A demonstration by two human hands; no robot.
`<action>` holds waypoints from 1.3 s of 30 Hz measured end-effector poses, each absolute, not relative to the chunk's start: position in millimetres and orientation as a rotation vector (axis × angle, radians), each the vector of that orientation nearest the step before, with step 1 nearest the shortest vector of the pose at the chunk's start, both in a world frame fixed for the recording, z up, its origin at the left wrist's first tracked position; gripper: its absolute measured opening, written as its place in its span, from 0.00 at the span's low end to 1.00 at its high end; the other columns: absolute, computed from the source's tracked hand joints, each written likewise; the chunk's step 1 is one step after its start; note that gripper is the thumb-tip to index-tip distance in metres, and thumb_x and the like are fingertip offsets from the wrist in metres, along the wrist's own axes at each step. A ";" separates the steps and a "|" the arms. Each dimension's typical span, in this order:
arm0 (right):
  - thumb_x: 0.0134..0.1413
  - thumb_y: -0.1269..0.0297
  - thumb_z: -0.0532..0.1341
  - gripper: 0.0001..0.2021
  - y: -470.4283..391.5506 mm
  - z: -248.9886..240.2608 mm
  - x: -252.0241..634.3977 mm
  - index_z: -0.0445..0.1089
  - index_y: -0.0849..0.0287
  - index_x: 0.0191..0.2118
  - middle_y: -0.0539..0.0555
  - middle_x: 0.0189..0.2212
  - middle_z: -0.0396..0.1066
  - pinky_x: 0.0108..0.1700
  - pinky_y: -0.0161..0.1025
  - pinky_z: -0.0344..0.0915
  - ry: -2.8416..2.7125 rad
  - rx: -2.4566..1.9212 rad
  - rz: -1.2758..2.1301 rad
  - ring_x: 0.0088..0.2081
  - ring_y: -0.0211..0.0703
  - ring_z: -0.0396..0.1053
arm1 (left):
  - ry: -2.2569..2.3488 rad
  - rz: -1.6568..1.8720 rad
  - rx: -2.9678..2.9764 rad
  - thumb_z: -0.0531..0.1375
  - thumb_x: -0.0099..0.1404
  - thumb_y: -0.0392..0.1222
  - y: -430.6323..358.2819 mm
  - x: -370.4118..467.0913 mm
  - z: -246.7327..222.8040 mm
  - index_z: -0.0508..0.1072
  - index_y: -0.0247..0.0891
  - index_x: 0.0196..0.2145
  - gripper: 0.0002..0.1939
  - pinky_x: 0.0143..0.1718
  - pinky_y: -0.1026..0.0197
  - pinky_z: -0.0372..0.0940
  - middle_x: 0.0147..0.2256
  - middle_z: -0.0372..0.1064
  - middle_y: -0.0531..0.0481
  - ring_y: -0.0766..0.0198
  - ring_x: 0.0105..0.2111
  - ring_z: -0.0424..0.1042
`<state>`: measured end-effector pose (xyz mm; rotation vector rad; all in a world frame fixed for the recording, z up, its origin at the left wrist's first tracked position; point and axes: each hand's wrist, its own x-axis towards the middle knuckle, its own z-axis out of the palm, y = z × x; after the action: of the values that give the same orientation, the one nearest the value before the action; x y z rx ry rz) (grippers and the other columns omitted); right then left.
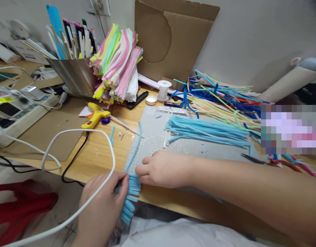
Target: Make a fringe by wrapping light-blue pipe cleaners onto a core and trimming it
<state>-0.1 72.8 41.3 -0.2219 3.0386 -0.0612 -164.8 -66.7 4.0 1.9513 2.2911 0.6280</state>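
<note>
My left hand (104, 199) pinches a light-blue pipe-cleaner piece (133, 187), a row of close-set folded loops, at the table's front edge. From its top a long blue strand (135, 147) runs up and away over the grey cutting mat (150, 123). My right hand (163, 169) comes in from the right with curled fingers, their tips at the upper right edge of the looped piece. What its thumb presses on is hidden. Beyond my right hand, a bundle of straight light-blue pipe cleaners (206, 130) lies on the mat.
A white cable (113, 151) loops in front of my left hand. A yellow glue gun (96, 115) lies at left, near a metal bin (73, 75) of sticks. Bundled colored pipe cleaners (119, 65), a white spool (164, 90) and cardboard (173, 37) stand behind. Pliers (258, 159) lie right.
</note>
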 end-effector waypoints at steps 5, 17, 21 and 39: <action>0.61 0.68 0.52 0.06 76.7 38.5 -0.3 0.65 0.59 0.35 0.53 0.36 0.66 0.22 0.36 0.47 3.060 -0.240 -0.080 0.31 0.39 0.60 | 2.268 0.596 1.848 0.55 0.62 0.49 -65.8 -167.8 3.9 0.72 0.43 0.32 0.10 0.34 0.57 0.61 0.28 0.72 0.52 0.58 0.31 0.70; 0.57 0.69 0.55 0.04 67.1 53.7 36.6 0.64 0.61 0.31 0.50 0.27 0.63 0.33 0.33 0.60 2.824 0.525 -1.992 0.29 0.34 0.61 | 2.152 1.006 1.791 0.57 0.60 0.53 -65.9 -181.1 64.9 0.68 0.48 0.43 0.15 0.46 0.53 0.64 0.44 0.69 0.51 0.53 0.45 0.69; 0.55 0.61 0.58 0.08 68.5 74.5 65.5 0.62 0.59 0.32 0.44 0.18 0.58 0.19 0.29 0.50 2.158 0.852 -2.771 0.19 0.31 0.53 | 1.912 1.152 2.058 0.59 0.58 0.50 -50.8 -152.9 83.8 0.63 0.50 0.51 0.22 0.54 0.49 0.56 0.51 0.64 0.50 0.50 0.54 0.61; 0.46 0.59 0.66 0.13 80.1 80.1 178.3 0.64 0.61 0.31 0.45 0.20 0.59 0.16 0.25 0.49 1.881 1.446 -3.177 0.20 0.29 0.57 | 1.307 1.081 2.458 0.60 0.60 0.37 79.0 6.6 92.5 0.71 0.42 0.30 0.02 0.43 0.54 0.54 0.35 0.72 0.54 0.60 0.40 0.68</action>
<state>178.3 80.1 80.1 1.4456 1.8813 -3.1771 6.6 79.0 92.5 2.4577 1.3070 1.0808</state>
